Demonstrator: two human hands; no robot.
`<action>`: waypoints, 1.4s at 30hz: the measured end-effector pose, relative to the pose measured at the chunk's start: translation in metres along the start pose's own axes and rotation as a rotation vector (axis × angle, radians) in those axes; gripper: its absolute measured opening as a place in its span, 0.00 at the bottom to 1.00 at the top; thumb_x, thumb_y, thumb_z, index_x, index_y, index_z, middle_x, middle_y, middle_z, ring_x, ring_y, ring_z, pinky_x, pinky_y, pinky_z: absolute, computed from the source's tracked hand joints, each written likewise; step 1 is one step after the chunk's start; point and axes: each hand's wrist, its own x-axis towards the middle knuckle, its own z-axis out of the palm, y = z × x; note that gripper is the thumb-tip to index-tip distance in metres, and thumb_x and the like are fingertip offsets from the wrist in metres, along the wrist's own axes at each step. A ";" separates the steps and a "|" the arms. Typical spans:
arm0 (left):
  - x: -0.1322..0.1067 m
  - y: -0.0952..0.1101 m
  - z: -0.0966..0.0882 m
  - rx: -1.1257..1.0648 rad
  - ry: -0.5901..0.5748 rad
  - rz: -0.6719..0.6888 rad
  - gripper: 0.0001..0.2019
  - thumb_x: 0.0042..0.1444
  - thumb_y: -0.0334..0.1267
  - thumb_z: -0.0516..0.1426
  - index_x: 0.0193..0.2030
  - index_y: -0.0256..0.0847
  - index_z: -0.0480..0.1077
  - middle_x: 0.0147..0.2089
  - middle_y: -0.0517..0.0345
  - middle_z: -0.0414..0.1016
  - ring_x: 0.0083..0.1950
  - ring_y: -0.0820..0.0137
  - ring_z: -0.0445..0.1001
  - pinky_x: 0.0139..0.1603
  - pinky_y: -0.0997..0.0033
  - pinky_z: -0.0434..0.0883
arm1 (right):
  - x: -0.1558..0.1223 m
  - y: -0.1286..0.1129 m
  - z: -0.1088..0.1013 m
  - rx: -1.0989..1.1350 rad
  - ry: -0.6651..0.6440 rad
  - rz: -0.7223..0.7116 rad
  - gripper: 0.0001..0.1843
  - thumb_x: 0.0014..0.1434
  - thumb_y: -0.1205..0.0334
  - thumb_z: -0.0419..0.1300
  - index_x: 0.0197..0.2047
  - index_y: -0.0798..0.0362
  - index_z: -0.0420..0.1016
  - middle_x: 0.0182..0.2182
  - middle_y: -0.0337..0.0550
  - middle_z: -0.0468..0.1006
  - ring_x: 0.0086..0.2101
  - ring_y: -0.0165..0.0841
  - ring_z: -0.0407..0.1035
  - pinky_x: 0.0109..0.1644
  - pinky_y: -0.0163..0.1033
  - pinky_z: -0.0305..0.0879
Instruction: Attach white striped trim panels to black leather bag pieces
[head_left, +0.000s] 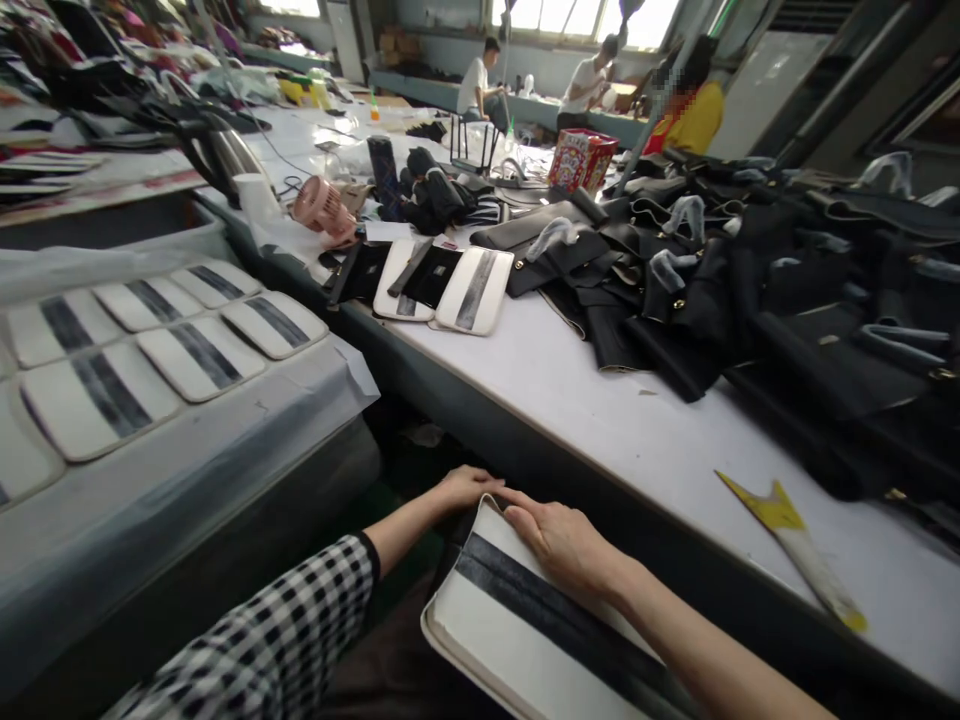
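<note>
Head camera: a white panel with a black stripe [540, 612] lies tilted at the lower middle, between the sheet-covered surface [300, 425] on the left and the long white table [592, 430], its near end running out of frame. The right hand [559, 535] lies over the panel's table-side edge, thumb towards the white face and fingers stretched to the far corner; whether it grasps the panel firmly or merely rests there cannot be told. The left hand [471, 488], reaching from a checked sleeve [300, 610], is bent at that same corner, near the right fingertips; its underside is hidden, so its grip cannot be told either. More striped panels [201, 355] lie in rows on the covered surface. On the table, two white striped pieces [474, 290] lie beside black pieces near the edge, a pink fan [324, 207] stands beyond them, and a heap of black items [750, 300] spreads to the right. A yellow-ended tool [806, 560] lies nearer the right arm. Further back are a red patterned box [583, 160], two people in white tops [480, 85] and a person in yellow [697, 118].
</note>
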 end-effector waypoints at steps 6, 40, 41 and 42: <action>-0.002 0.057 -0.014 0.217 -0.336 0.109 0.19 0.43 0.49 0.67 0.38 0.39 0.80 0.34 0.57 0.80 0.38 0.67 0.74 0.36 0.75 0.67 | -0.038 0.033 -0.004 0.164 -0.064 0.067 0.29 0.69 0.42 0.39 0.70 0.37 0.54 0.60 0.45 0.70 0.55 0.50 0.68 0.57 0.56 0.63; -0.069 0.089 0.088 0.658 -0.356 0.850 0.06 0.62 0.37 0.57 0.42 0.44 0.75 0.44 0.58 0.76 0.47 0.68 0.72 0.51 0.70 0.66 | -0.168 0.118 0.070 0.718 0.705 0.548 0.41 0.65 0.33 0.37 0.61 0.53 0.71 0.60 0.49 0.70 0.58 0.43 0.64 0.63 0.48 0.59; -0.083 0.086 0.103 0.665 -0.437 0.894 0.06 0.63 0.38 0.56 0.43 0.45 0.74 0.45 0.58 0.76 0.47 0.69 0.72 0.52 0.70 0.66 | -0.175 0.113 0.089 0.762 0.773 0.612 0.45 0.65 0.33 0.30 0.61 0.57 0.69 0.59 0.55 0.70 0.57 0.44 0.66 0.59 0.50 0.63; -0.095 0.081 0.118 0.713 -0.487 0.924 0.06 0.63 0.38 0.56 0.44 0.45 0.74 0.45 0.58 0.76 0.47 0.68 0.72 0.51 0.68 0.67 | -0.181 0.105 0.108 0.806 0.823 0.667 0.47 0.65 0.34 0.27 0.61 0.59 0.69 0.57 0.59 0.71 0.54 0.46 0.69 0.55 0.52 0.67</action>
